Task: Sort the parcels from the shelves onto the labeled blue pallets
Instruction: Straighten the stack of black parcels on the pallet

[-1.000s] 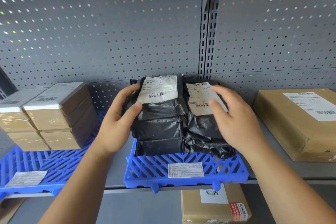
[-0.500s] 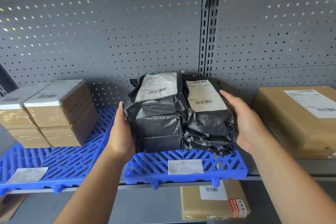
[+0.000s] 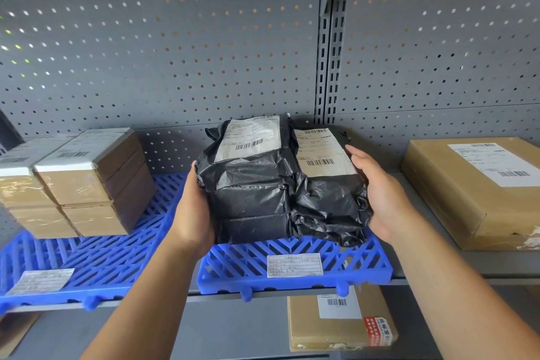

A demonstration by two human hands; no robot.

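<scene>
Two stacks of black plastic-wrapped parcels stand side by side on the middle blue pallet (image 3: pixel 362 266): the left stack (image 3: pixel 251 184) and the right stack (image 3: pixel 327 199), each with a white barcode label on top. My left hand (image 3: pixel 193 213) presses flat against the left side of the left stack, its fingers partly hidden behind the wrap. My right hand (image 3: pixel 382 196) lies with straight fingers against the right side of the right stack. A white paper label (image 3: pixel 295 265) is stuck on the pallet's front edge.
A second blue pallet (image 3: pixel 102 257) at the left carries stacked taped brown boxes (image 3: pixel 87 190). A large cardboard box (image 3: pixel 455 184) lies on the bare shelf at the right. Another box (image 3: pixel 330 327) sits on the shelf below. Grey pegboard backs the shelf.
Both hands came down from the tops of the black parcels to their outer sides and now press the two stacks together. The parcels stay on the pallet.
</scene>
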